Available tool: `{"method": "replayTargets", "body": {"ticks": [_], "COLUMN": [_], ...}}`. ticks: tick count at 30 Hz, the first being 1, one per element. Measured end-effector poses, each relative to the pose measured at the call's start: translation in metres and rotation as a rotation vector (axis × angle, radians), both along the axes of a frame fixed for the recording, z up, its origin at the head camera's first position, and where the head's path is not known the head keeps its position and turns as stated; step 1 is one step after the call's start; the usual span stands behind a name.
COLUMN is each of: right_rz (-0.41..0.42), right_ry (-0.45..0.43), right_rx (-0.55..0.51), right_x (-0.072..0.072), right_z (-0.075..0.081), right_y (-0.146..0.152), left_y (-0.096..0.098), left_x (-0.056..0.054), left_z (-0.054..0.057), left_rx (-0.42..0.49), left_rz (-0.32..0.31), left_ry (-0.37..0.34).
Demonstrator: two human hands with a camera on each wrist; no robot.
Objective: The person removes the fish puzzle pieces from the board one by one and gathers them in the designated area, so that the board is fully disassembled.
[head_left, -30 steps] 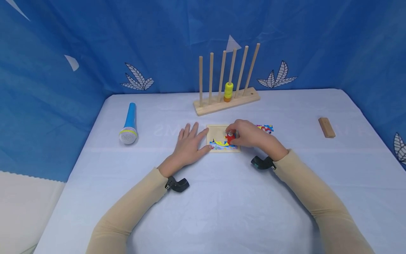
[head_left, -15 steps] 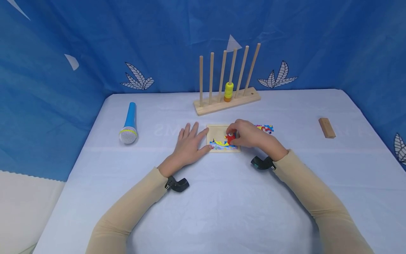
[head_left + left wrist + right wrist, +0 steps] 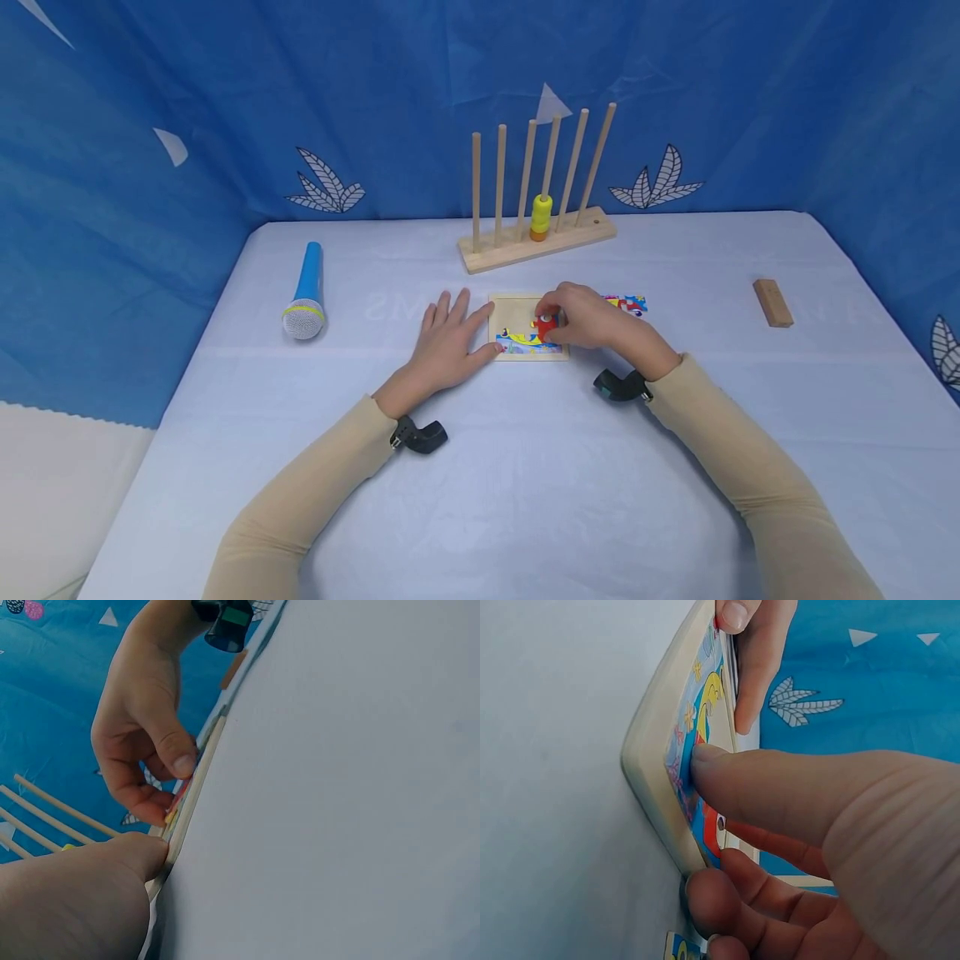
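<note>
A shallow wooden puzzle tray (image 3: 513,312) lies on the table, its near strip covered by a yellow and blue picture (image 3: 517,343). My left hand (image 3: 444,343) rests beside it with spread fingers, thumb and index finger touching the tray's left edge. Over the tray's right side, my right hand (image 3: 588,317) pinches a red puzzle piece (image 3: 545,330) with an eye printed on it. In the right wrist view the thumb (image 3: 735,780) lies on the picture and partly hides the red piece (image 3: 712,829). Colourful loose puzzle pieces (image 3: 630,305) lie right of the tray, partly behind the right hand.
Behind the tray stands a wooden peg rack (image 3: 491,260) with upright rods and yellow and orange beads (image 3: 540,215) on one. A blue toy microphone (image 3: 306,292) lies at the left, a brown wooden block (image 3: 772,302) at the right. Blue cloth (image 3: 420,100) hangs behind the table.
</note>
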State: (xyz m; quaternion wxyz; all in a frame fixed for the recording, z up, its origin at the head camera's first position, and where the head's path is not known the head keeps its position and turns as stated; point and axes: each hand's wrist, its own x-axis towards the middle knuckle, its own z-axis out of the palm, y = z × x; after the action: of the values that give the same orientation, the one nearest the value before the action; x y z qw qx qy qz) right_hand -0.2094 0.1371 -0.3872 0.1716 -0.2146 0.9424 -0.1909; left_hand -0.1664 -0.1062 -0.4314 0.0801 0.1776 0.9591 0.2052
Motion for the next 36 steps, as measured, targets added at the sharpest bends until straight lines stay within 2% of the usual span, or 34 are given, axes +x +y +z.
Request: {"method": "replayTargets", "body": {"ticks": [8, 15, 36], "right_rz": [0.008, 0.009, 0.028], "right_ry": [-0.020, -0.046, -0.029], "right_rx": [-0.049, -0.047, -0.062], "right_x": [0.0009, 0.0021, 0.0007], "right_z": [0.0021, 0.0033, 0.0047], "right_y": [-0.0010, -0.0017, 0.0032], "left_y": [0.0000, 0.0007, 0.0004], "left_x": [0.0001, 0.0002, 0.0008], "left_z": [-0.0002, 0.0000, -0.0003], "left_rx": [-0.002, -0.002, -0.008], "left_rz": [0.001, 0.004, 0.003], "left_ry": [0.000, -0.002, 0.003]}}
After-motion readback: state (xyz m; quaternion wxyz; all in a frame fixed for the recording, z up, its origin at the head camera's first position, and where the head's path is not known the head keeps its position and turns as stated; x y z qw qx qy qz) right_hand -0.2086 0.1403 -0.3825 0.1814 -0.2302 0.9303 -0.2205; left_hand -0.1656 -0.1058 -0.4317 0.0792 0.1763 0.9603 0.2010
